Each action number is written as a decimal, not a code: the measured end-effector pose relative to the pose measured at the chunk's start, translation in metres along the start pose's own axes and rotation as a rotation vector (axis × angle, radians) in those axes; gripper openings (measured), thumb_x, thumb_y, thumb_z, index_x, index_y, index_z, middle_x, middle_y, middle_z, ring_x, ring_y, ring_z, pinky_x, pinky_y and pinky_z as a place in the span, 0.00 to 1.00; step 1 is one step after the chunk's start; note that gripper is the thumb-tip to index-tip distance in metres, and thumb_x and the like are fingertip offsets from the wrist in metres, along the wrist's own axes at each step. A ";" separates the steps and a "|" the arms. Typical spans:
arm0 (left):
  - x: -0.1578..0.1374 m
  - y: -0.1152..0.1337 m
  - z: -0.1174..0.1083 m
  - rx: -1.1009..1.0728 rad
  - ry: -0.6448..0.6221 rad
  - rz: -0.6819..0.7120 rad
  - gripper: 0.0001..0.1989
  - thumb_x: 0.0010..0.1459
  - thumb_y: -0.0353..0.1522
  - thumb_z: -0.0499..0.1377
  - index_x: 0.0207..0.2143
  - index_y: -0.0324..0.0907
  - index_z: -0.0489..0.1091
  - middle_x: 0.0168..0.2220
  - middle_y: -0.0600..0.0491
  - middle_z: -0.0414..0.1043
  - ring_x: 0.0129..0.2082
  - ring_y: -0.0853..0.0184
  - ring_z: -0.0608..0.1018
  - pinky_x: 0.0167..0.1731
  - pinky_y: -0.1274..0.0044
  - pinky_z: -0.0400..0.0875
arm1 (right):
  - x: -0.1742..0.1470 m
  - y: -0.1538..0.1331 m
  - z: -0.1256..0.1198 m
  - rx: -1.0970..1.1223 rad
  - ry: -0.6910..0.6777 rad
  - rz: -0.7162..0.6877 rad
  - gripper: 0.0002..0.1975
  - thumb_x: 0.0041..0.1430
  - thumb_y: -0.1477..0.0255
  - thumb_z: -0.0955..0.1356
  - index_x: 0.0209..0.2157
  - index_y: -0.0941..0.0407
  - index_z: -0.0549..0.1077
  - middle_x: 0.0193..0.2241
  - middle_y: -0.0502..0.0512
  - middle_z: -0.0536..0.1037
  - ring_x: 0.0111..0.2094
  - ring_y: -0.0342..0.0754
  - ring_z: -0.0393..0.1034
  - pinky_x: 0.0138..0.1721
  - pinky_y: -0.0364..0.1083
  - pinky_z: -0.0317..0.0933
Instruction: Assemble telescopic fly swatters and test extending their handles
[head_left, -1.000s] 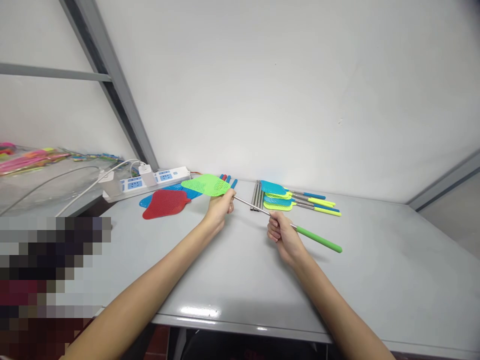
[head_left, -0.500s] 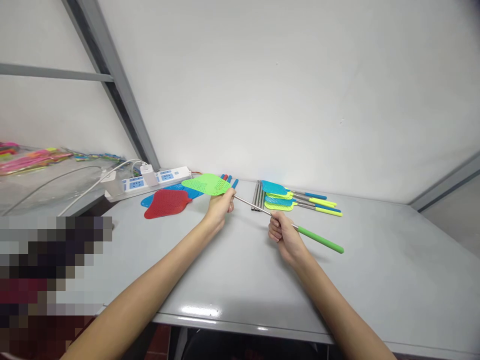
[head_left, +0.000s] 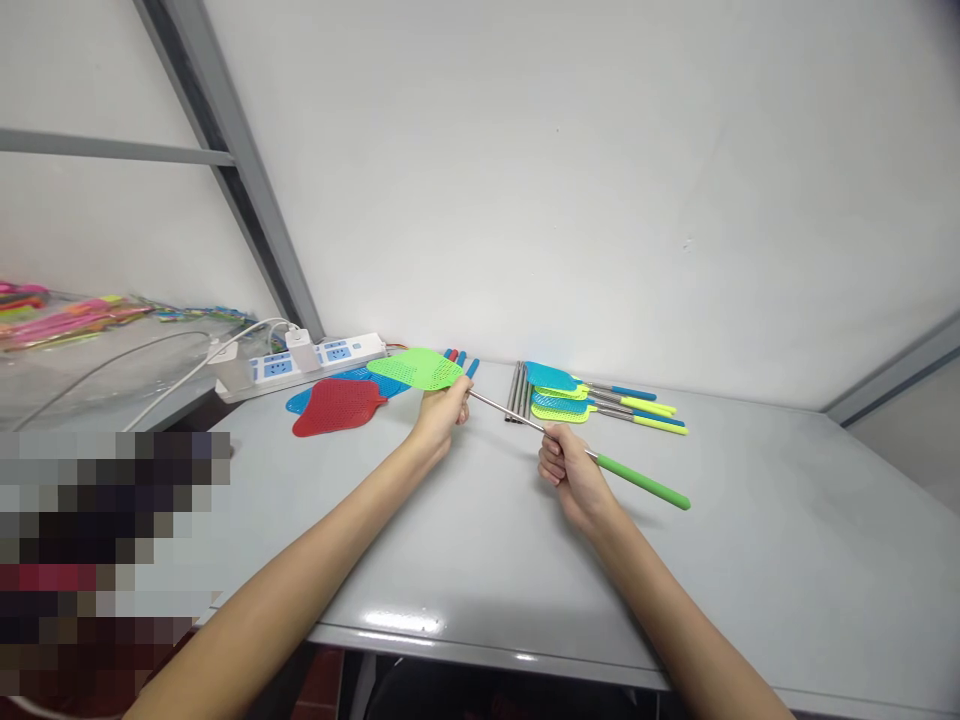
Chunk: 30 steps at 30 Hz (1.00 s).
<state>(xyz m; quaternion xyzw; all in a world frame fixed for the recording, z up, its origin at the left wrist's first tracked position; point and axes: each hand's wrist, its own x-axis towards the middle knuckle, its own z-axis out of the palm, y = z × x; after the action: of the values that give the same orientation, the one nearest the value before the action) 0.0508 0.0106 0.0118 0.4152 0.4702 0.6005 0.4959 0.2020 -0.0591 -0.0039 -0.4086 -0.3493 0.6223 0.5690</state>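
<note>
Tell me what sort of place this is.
Probably a workshop: a smooth grey table bears a row of thin grey metal rods and overlapping blue and yellow perforated plastic swatters, with a long white plastic power strip nearby.

A glossy grey table [head_left: 487,560] bore everything, its surface catching a bright reflection along the front edge. On its left side lay a red swatter head [head_left: 339,407], overlapping blue mesh [head_left: 386,381] just behind it, with a white power strip [head_left: 341,352] at the back corner and a few blue and red handles [head_left: 472,369], partly hidden. Farther right, bare metal tubes [head_left: 519,392] lay side by side, next to piled blue and yellow swatters [head_left: 559,404].
</note>
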 end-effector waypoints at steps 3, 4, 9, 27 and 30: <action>0.000 0.001 0.000 -0.002 0.002 0.002 0.12 0.41 0.28 0.53 0.12 0.42 0.51 0.08 0.63 0.47 0.08 0.79 0.52 0.10 0.81 0.47 | 0.000 -0.001 0.001 0.008 0.004 0.001 0.15 0.47 0.68 0.63 0.16 0.57 0.52 0.14 0.42 0.45 0.14 0.36 0.36 0.14 0.39 0.37; 0.000 0.001 0.000 -0.002 0.003 0.003 0.12 0.41 0.28 0.53 0.12 0.42 0.51 0.08 0.63 0.47 0.08 0.79 0.52 0.10 0.81 0.47 | 0.000 -0.001 0.001 0.010 0.004 0.002 0.15 0.47 0.68 0.62 0.15 0.57 0.52 0.14 0.42 0.45 0.14 0.36 0.36 0.14 0.40 0.37; 0.001 0.002 -0.001 0.002 0.002 0.004 0.12 0.41 0.28 0.54 0.12 0.42 0.52 0.07 0.63 0.47 0.08 0.79 0.53 0.10 0.81 0.47 | 0.000 -0.001 0.002 0.016 -0.002 -0.003 0.15 0.47 0.68 0.62 0.15 0.57 0.52 0.14 0.42 0.46 0.14 0.36 0.36 0.14 0.40 0.37; 0.003 0.004 -0.003 0.023 -0.006 -0.014 0.13 0.40 0.30 0.54 0.11 0.42 0.51 0.07 0.62 0.48 0.09 0.78 0.54 0.11 0.82 0.49 | 0.001 0.000 0.000 0.045 -0.009 -0.013 0.14 0.46 0.68 0.63 0.15 0.56 0.52 0.14 0.42 0.46 0.14 0.36 0.37 0.14 0.40 0.38; 0.004 0.004 -0.004 0.025 -0.003 -0.019 0.12 0.39 0.30 0.54 0.12 0.42 0.52 0.07 0.62 0.48 0.09 0.78 0.54 0.11 0.82 0.49 | 0.000 -0.001 0.001 0.040 -0.018 -0.016 0.14 0.46 0.68 0.63 0.15 0.56 0.53 0.13 0.42 0.46 0.14 0.36 0.37 0.14 0.40 0.38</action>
<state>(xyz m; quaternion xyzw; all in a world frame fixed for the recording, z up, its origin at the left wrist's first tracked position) 0.0452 0.0140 0.0152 0.4178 0.4806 0.5893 0.4972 0.2018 -0.0589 -0.0028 -0.3887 -0.3450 0.6282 0.5789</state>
